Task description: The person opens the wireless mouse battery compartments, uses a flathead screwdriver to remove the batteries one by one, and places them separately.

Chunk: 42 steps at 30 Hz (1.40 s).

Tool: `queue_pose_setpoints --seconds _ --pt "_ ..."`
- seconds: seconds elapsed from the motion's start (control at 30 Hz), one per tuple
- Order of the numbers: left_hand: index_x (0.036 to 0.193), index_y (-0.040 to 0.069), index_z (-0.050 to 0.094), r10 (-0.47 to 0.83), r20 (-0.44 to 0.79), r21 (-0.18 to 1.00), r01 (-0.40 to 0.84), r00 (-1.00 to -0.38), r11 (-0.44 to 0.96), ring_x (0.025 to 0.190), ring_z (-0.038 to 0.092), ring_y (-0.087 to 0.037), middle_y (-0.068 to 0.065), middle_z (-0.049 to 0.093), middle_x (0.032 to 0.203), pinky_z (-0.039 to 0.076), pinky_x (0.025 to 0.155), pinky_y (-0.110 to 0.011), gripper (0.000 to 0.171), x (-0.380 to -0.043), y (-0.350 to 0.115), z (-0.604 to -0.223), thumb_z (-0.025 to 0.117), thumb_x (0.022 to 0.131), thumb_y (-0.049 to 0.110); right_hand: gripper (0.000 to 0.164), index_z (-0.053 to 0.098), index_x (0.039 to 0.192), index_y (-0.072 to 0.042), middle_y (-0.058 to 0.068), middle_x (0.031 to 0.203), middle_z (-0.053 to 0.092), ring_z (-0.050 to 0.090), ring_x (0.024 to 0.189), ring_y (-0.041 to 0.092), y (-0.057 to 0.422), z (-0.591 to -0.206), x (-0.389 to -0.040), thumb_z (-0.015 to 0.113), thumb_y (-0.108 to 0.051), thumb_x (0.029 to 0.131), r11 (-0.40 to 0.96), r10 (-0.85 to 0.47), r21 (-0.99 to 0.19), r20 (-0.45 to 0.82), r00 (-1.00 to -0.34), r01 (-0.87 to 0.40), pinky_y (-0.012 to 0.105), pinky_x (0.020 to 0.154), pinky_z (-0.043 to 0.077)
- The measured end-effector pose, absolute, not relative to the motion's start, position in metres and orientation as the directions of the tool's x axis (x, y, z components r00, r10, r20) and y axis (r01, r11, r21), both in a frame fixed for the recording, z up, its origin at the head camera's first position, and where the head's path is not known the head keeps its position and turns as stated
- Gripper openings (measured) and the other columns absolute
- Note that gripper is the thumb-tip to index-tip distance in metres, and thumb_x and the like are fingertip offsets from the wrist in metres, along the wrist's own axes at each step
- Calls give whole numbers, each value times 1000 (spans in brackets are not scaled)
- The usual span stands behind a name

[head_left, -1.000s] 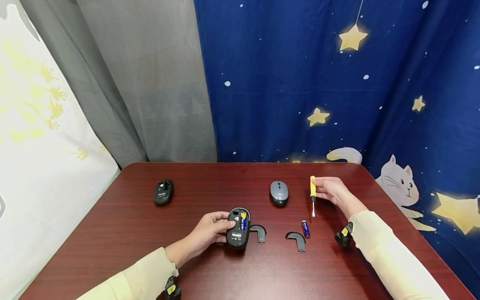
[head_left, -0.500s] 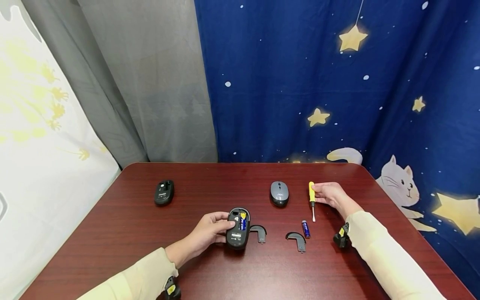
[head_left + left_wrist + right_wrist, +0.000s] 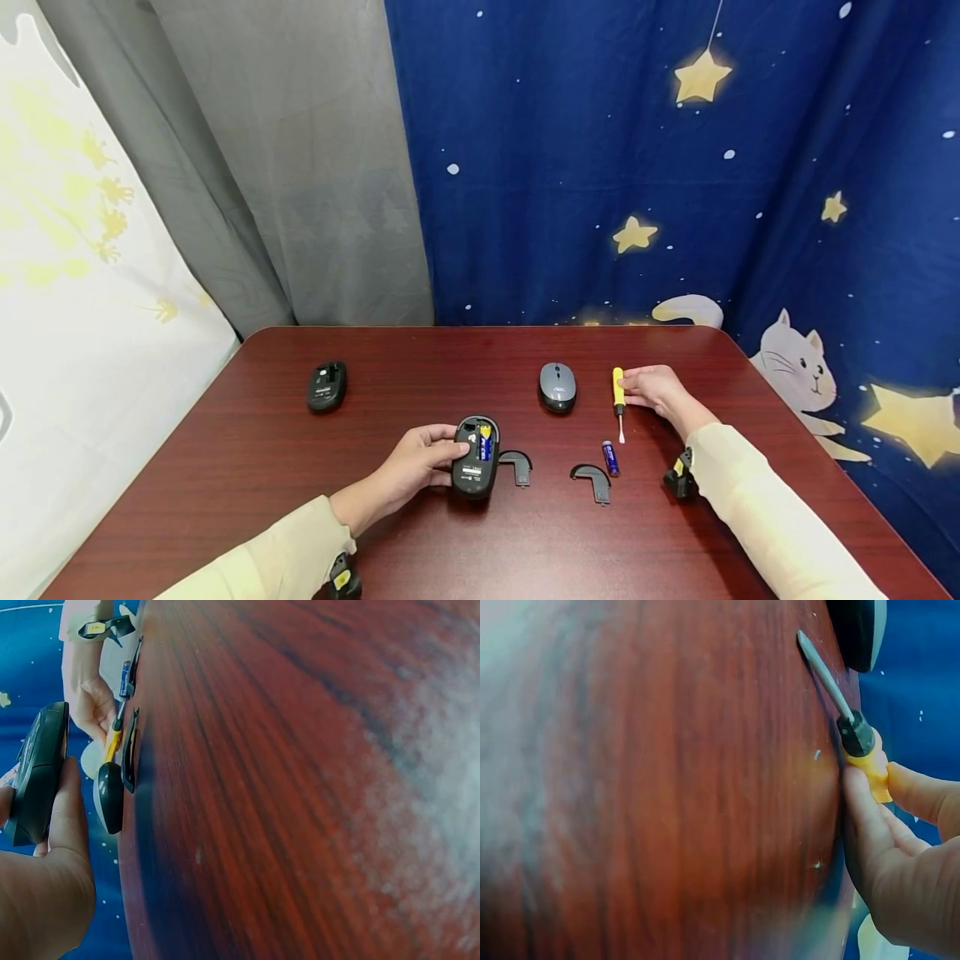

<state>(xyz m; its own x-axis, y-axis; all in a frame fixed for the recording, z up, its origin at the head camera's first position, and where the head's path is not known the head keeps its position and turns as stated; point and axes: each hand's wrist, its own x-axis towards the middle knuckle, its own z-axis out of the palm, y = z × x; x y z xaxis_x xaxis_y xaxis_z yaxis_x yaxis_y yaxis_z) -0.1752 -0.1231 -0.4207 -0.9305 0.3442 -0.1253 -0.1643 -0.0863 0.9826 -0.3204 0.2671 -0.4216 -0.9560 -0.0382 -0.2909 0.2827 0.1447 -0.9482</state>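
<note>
Near the middle of the table, my left hand (image 3: 408, 462) grips a black computer mouse (image 3: 471, 479) with its underside up. The mouse's battery bay is uncovered and a blue and yellow battery (image 3: 485, 442) lies in it. In the left wrist view the mouse (image 3: 39, 776) is seen edge-on, raised between thumb and fingers. Toward the back right, my right hand (image 3: 660, 392) pinches the yellow handle of a screwdriver (image 3: 618, 400), its tip pointing toward me. The right wrist view shows the screwdriver's shaft (image 3: 826, 675) close over the table, beside the thumb and fingers.
Two dark battery covers (image 3: 516, 467) (image 3: 592, 482) lie right of the held mouse. A blue battery (image 3: 611, 458) lies in front of the screwdriver tip. A grey mouse (image 3: 557, 387) stands behind them. Another black mouse (image 3: 327, 387) lies underside up at the left of the wooden table (image 3: 262, 492).
My right hand has brought the screwdriver a little to the left and nearer to me. The left hand and its mouse have stayed in place.
</note>
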Motion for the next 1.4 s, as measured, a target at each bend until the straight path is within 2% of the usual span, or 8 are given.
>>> queue_pose_setpoints --seconds 0.13,0.33,0.57,0.97,1.4 --pt "125 -12 51 344 -126 983 -164 -930 -84 80 67 -17 -12 69 96 57 66 -31 42 -175 -123 -421 63 92 11 43 47 130 17 13 101 64 64 74 9 264 -424 -320 61 2 92 221 17 -940 -264 -964 261 30 72 57" --pt "124 -12 52 336 -129 984 -162 -933 -72 79 67 -17 -12 69 95 57 65 -30 42 -175 -123 -422 64 91 11 38 55 125 14 11 97 66 64 72 9 261 -427 -319 65 0 90 267 69 -932 -236 -969 246 30 69 57" --pt "124 -12 52 333 -132 984 -165 -934 -72 78 67 -16 -11 69 93 57 64 -29 42 -176 -123 -423 64 91 11 34 59 121 12 19 105 65 65 71 10 259 -426 -319 65 0 90 311 125 -919 -213 -969 242 29 67 57" --pt "124 -13 52 338 -124 984 -159 -933 -80 80 67 -17 -12 69 95 57 66 -30 43 -177 -124 -425 64 91 11 32 61 118 11 25 110 63 64 74 13 258 -425 -318 67 -1 89 365 144 -898 -205 -968 245 28 67 57" --pt "124 -12 52 331 -140 982 -173 -933 -73 79 68 -18 -14 69 95 57 65 -31 44 -176 -124 -425 65 90 12 34 59 120 13 20 105 65 64 74 13 262 -425 -318 67 0 89 352 105 -906 -212 -971 236 30 68 58"
